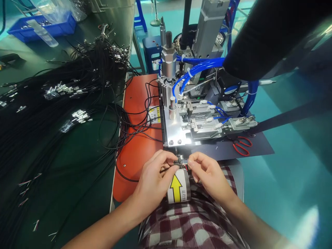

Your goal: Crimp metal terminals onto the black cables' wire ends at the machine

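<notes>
Hands first — we've got both of them pinched together right at the front edge of the little pneumatic press fixture (197, 121), just below its shiny base plate. Left hand (155, 176) has its thumb and fingers closed on a thin black cable (166, 170) where it meets a small black connector piece (179, 160), and right hand (207, 173) is pinched shut on the other side of that same piece; a sliver of red wire shows just beside its fingertips. We can't tell exactly how the wire ends sit in the connector — too small and half hidden by the fingers.

Our read: this looks like the loading step, lining up the cable end with the connector at the mouth of the fixture. The next move, as we judge it, needs a steady, straight push with both pinches kept tight, so the thin wires don't bend or slip sideways. Fingertips are very near the press plate, so keeping them out of the moving bits matters.

Around it — a white label with a yellow arrow (177, 188) sits just under the hands, over a checked shirt. Blue air hoses (199, 65) loop over the fixture, red-handled scissors (242, 145) lie on the dark mat to the right, and a big heap of black cables (59, 97) with metal ends covers the green bench (85, 155) on the left. A blue bin (44, 26) sits at the far corner.
</notes>
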A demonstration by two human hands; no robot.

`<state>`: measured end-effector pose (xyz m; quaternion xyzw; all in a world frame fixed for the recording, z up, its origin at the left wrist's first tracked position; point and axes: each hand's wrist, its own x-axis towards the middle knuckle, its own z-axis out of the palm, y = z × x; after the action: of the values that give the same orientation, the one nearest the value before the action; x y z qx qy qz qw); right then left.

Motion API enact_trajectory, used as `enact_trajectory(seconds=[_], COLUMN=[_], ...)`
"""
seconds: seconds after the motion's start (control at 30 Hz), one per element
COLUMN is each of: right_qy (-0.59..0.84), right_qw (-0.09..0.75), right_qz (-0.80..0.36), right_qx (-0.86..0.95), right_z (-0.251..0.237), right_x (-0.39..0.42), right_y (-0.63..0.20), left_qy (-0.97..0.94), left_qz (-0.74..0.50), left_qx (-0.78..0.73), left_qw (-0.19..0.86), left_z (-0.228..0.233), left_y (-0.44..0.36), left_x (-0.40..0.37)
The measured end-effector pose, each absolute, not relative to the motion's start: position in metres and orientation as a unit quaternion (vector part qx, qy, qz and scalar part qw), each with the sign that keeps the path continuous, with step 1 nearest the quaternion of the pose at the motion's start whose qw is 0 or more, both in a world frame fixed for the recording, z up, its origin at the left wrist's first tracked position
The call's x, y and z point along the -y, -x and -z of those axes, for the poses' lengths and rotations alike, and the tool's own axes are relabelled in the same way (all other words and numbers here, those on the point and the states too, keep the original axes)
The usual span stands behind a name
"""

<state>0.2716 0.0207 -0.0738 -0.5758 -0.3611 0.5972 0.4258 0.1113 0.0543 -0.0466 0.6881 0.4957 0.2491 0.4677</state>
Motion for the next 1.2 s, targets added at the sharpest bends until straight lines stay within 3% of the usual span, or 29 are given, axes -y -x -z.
enact_trajectory(seconds=[0.27,0.43,1.2], right_qy=[0.569,0.578,0.579], right_qw=[0.407,0.398,0.417], right_qz=[-0.607,-0.603,-0.597], right_qx=[0.377,0.379,0.367], right_z=[0.088,0.095,0.101], right_x=[-0.035,-0.035,-0.032], right_y=[-0.277,-0.279,-0.276], left_qy=[-0.879,-0.915,-0.926], left_qz=[-0.158,-0.17,-0.153], left_qx=[-0.369,-0.322,-0.315], left_qw=[0.259,0.175,0.137], left_z=[0.066,0.074,0.08], left_y=[-0.102,-0.1,-0.099], left_x=[-0.067,-0.07,-0.069])
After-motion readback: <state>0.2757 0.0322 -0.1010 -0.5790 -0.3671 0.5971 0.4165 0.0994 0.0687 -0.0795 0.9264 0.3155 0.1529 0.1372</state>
